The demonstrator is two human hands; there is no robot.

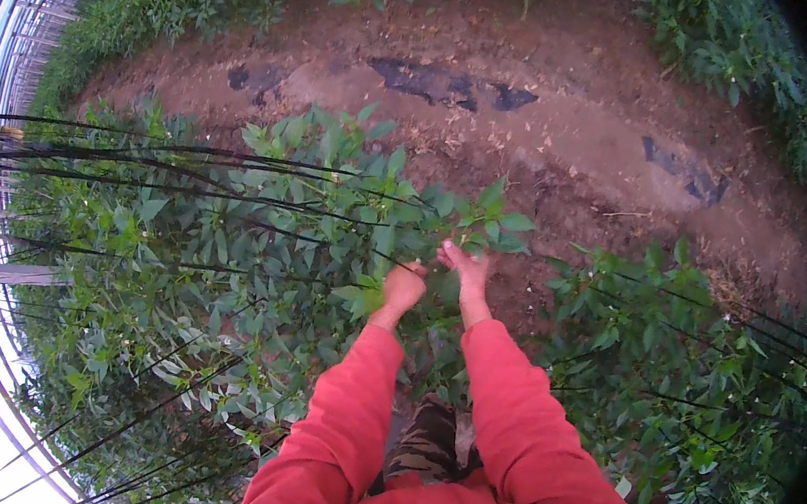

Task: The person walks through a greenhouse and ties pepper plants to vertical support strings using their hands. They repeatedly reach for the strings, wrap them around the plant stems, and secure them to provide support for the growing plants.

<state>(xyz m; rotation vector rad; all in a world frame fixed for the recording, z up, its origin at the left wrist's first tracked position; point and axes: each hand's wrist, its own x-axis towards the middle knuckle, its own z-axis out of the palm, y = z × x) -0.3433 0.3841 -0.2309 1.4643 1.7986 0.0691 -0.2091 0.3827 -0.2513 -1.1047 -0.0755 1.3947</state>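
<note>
Both bare hands are in view, close together among the leafy shoots of a pepper plant (371,206) bearing small white flowers. My left hand (405,288) has its fingers curled, and a thin black twine (314,239) runs to it from the left; whether the fingers grip it is too small to tell. Just right of it and slightly farther out, my right hand (469,268) points its fingers and thumb toward the left one. Its thumb is raised beside a leafy shoot (490,221). Anything between its fingertips is too blurred to make out.
Several black twines (120,160) stretch from the left across the foliage. More plants with twines (665,337) stand at right. Beyond lies a bare soil path (570,129) with torn black plastic film (424,82). A greenhouse frame (0,274) rises at left.
</note>
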